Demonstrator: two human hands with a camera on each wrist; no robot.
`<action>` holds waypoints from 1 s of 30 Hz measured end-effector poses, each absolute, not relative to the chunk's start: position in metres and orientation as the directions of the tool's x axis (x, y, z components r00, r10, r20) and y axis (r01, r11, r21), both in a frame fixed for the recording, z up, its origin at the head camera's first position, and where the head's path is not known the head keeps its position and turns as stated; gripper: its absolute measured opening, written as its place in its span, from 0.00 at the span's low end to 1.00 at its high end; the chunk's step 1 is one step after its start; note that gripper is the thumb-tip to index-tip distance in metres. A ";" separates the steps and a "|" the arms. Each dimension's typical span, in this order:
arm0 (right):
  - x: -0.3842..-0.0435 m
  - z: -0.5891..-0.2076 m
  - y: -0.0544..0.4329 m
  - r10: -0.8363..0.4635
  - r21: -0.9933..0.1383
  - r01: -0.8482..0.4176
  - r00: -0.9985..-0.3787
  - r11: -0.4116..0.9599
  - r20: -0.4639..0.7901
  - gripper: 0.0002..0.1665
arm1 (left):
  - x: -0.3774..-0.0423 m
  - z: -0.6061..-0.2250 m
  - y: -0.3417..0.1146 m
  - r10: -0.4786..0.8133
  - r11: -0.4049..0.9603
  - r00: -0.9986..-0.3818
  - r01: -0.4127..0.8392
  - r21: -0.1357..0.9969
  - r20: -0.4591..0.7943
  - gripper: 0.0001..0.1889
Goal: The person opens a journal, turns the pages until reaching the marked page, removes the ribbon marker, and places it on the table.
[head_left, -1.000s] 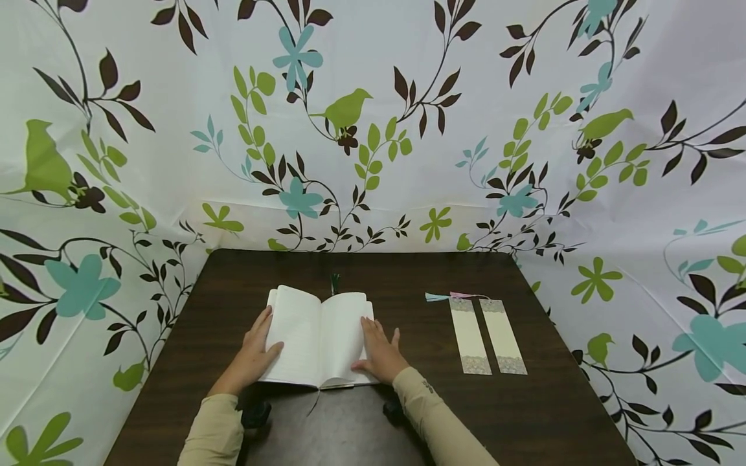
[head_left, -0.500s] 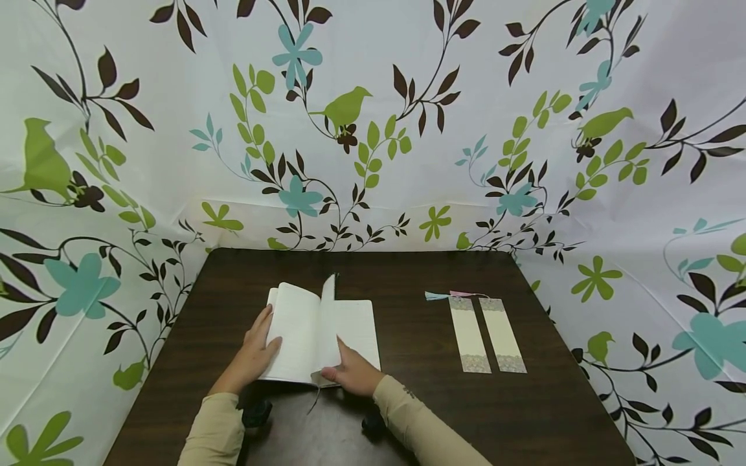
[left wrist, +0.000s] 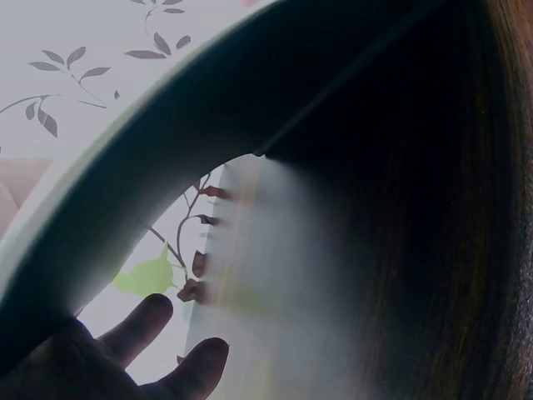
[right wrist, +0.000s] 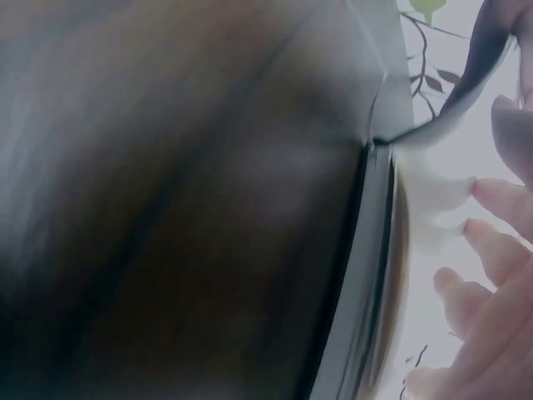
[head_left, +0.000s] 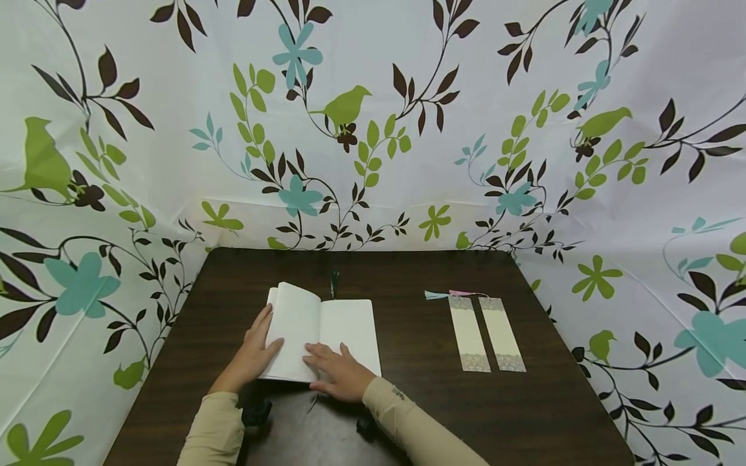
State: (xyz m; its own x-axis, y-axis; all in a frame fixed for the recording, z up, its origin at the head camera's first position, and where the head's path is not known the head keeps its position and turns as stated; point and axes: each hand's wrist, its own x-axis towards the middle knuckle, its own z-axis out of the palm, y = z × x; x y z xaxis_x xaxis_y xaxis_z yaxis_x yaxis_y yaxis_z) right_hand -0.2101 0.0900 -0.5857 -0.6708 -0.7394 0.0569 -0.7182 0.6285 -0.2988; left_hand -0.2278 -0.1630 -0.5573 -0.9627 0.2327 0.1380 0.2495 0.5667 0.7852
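An open notebook (head_left: 294, 320) with white pages lies left of centre on the table. My left hand (head_left: 253, 349) holds its left side, thumb on the page and fingers along the outer edge. My right hand (head_left: 342, 372) spreads over the lower middle of the notebook, fingertips on the left page near the fold. In the left wrist view, the dark underside of the notebook (left wrist: 108, 179) curves above two fingers. Seen from the right wrist, the page block (right wrist: 366, 283) stands edge-on beside the fingers. A dark green tassel (head_left: 335, 283) sticks out past the top of the fold.
Two cream bookmarks (head_left: 469, 333) with patterned ends lie side by side right of the notebook. A blue tassel (head_left: 436, 296) and a pink one lie at their tops. The dark wooden table (head_left: 408, 414) meets a leaf-and-bird patterned cloth (head_left: 384, 223) behind.
My right hand has moved left from the right page's edge to the fold, turning a page over to the left. The right page beneath now shows. My left hand has stayed put.
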 end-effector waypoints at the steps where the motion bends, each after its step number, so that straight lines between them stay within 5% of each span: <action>1: -0.211 -0.586 0.092 -0.735 -0.282 -0.716 -0.676 0.639 0.053 0.36 | -0.228 -0.558 -0.163 0.234 0.573 -0.961 0.256 0.779 0.144 0.36; 10: -0.218 -0.593 0.120 -0.645 -0.170 -0.631 -0.762 0.757 -0.045 0.33 | -0.229 -0.558 -0.166 0.239 0.578 -0.966 0.226 0.784 0.102 0.36; 30: -0.227 -0.590 0.176 -0.531 -0.210 -0.504 -0.842 0.838 -0.094 0.39 | -0.229 -0.562 -0.165 0.246 0.584 -0.964 0.227 0.779 0.096 0.37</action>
State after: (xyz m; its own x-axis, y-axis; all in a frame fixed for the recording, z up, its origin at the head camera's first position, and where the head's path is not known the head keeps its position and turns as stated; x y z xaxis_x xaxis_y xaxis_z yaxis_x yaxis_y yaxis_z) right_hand -0.2267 0.1765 -0.5900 -0.8424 -0.5305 -0.0941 -0.5042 0.8378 -0.2097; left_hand -0.2289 -0.1653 -0.5620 -0.9644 0.2462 0.0959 0.2266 0.5840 0.7795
